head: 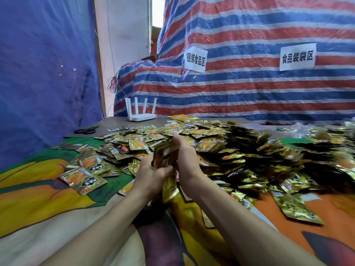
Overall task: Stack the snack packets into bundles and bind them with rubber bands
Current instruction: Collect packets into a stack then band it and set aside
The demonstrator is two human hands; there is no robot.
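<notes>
Snack packets, a stack gripped between left hand and right hand: probably light, slick foil, prone to sliding; best squeezed across opposite edges.

packet stack motion-blurred; packet pile blurred rightward, cut by edge.

Left hand and right hand clasping packet stack, gold packet heap behind, white router
</notes>
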